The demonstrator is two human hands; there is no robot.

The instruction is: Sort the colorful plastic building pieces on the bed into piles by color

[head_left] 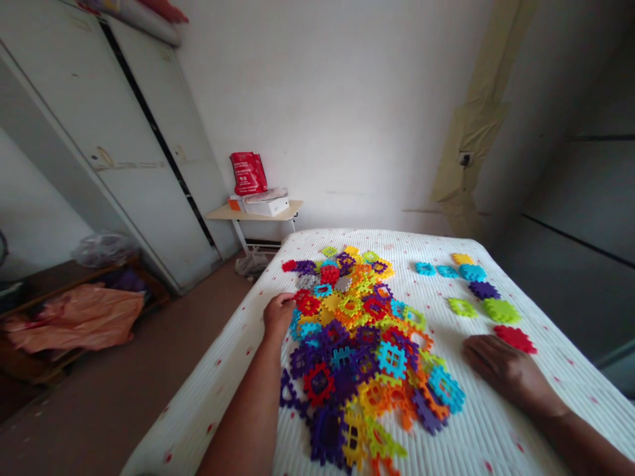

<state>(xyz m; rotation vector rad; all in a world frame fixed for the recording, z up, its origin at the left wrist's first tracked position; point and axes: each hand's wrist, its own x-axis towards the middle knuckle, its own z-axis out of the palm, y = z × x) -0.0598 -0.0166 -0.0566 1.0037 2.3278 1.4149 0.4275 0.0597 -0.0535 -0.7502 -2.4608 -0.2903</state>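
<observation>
Head view: loose plastic pieces on a bed (449, 337), with 2 hands at work. A mixed heap of notched pieces (364, 337) lies along the middle; smaller groups sit to its right: yellow piece (462, 258), blue pieces (472, 272), purple pieces (483, 290), green pieces (501, 310) and red piece (516, 338). The left hand (279, 317) is at the heap's left margin, fingertips bent towards it; whether they pinch anything cannot be told. The right hand (506, 370), palm down with fingers curled, lies just beside the red piece; its underside is hidden, so its grasp cannot be told. The pieces are probably light, stiff and fairly smooth; their toothed rims and window-like openings should offer secure holds, though interlocked teeth might drag neighbours along. The bed's left edge, beyond the left hand, drops towards the floor (198, 330); the far end stands near the wall (347, 132). Between heap and right-hand groups, a strip of quilted cover leaves room for sideways movement.
</observation>
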